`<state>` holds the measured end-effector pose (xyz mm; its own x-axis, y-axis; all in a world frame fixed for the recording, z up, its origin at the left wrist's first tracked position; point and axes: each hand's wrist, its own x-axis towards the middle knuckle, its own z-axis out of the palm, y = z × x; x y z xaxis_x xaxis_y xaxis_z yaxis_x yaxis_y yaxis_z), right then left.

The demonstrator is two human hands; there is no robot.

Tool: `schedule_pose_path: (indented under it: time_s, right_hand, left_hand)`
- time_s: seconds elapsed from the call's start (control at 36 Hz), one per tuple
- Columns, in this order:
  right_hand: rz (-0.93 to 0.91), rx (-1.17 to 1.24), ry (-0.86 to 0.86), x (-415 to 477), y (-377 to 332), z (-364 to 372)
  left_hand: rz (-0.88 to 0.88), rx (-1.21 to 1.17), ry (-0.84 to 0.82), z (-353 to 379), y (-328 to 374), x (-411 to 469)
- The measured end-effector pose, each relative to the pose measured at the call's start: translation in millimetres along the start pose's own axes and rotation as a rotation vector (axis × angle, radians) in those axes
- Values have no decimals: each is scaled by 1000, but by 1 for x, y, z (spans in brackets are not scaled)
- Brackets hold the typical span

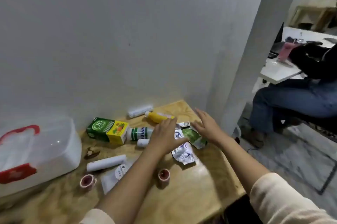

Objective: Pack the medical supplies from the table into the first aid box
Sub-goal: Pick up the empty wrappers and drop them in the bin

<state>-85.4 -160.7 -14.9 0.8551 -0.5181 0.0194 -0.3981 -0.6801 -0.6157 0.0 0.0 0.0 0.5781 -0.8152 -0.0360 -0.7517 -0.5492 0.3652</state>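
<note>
Hands: my left hand point(166, 137) and right hand point(206, 125) hover flat, fingers straight and gripping nothing, over crumpled silver-and-green foil blister packs point(184, 154).
Box: translucent white, red-handled first aid box point(54, 147) at the left of the tabletop point(182, 196) (lid seemingly shut).
Risk: I judge loose foil could slide off the right edge.

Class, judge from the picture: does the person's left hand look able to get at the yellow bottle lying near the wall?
Probably yes. The left hand is open, its fingertips right beside the yellow bottle, with nothing lying between them.
</note>
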Motion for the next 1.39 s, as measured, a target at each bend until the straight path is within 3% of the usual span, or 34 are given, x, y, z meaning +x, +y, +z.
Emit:
schedule_pose_path:
  time_s: [0.14,0.5,0.92,1.39]
  right_hand:
    - [19,-38,-80,-15,22,19]
    - [-19,81,65,-32,17,22]
    - [55,270,188,-32,18,20]
    - [23,390,218,-52,26,1]
  left_hand:
    - [-45,156,68,10,0,2]
    - [-106,169,15,21,0,-1]
    - [-74,-170,37,18,2,9]
    - [-9,-305,106,11,4,20]
